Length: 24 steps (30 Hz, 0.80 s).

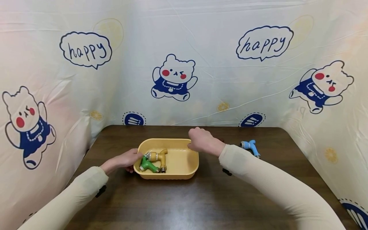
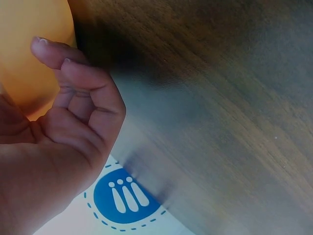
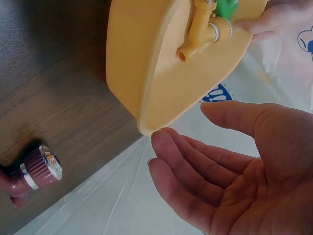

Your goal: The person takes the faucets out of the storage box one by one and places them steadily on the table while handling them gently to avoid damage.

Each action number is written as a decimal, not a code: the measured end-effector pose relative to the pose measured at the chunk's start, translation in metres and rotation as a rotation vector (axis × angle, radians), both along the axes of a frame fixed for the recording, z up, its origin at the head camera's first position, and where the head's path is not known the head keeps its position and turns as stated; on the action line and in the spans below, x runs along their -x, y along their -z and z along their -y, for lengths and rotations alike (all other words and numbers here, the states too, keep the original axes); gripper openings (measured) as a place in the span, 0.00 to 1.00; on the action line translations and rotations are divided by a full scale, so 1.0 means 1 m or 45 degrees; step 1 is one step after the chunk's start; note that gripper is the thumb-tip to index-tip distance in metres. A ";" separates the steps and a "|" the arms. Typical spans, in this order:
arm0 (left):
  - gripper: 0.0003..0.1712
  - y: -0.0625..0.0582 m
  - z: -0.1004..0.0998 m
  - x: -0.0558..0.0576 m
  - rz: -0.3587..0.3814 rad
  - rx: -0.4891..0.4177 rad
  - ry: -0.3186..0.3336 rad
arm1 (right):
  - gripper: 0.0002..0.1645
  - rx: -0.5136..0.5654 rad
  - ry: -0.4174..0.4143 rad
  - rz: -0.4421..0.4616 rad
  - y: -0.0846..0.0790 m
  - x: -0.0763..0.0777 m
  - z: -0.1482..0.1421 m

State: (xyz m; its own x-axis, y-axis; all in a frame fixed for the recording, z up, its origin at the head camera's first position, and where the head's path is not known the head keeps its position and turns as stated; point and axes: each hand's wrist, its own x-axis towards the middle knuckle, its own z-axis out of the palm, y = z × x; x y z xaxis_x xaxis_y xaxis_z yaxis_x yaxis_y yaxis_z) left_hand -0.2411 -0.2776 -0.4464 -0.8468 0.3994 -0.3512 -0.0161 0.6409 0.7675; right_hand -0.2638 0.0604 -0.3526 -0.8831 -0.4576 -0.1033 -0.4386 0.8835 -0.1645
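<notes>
A yellow plastic basin (image 1: 184, 176) stands on the brown table, with a green faucet (image 1: 148, 165) and a yellow faucet (image 1: 162, 158) lying in its left half. My left hand (image 1: 129, 158) grips the basin's left end, thumb at the rim and fingers curled against the outside wall. At the far right corner of the basin is my right hand (image 1: 201, 139). The right wrist view shows that hand (image 3: 230, 171) with loosely bent fingers and nothing between them, fingertips right at the basin's corner.
To the right on the table (image 1: 212, 198) lies a blue faucet (image 1: 251, 147). A dark red faucet (image 3: 36, 174) lies beyond my right wrist, mostly hidden in the head view. Printed cloth (image 1: 218, 64) hangs behind the table and along both sides.
</notes>
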 end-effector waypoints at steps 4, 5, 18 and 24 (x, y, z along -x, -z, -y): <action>0.20 0.005 0.004 0.004 -0.024 -0.014 0.044 | 0.22 -0.011 -0.012 -0.013 0.001 0.001 0.004; 0.19 0.004 0.002 0.004 -0.010 0.005 0.017 | 0.23 -0.013 -0.015 -0.015 0.002 0.001 0.004; 0.24 0.098 0.047 0.064 0.117 -0.038 -0.111 | 0.22 0.012 -0.055 0.093 0.007 0.007 0.020; 0.24 0.101 0.049 0.064 0.099 -0.058 -0.089 | 0.19 -0.016 -0.059 0.105 0.010 0.006 0.030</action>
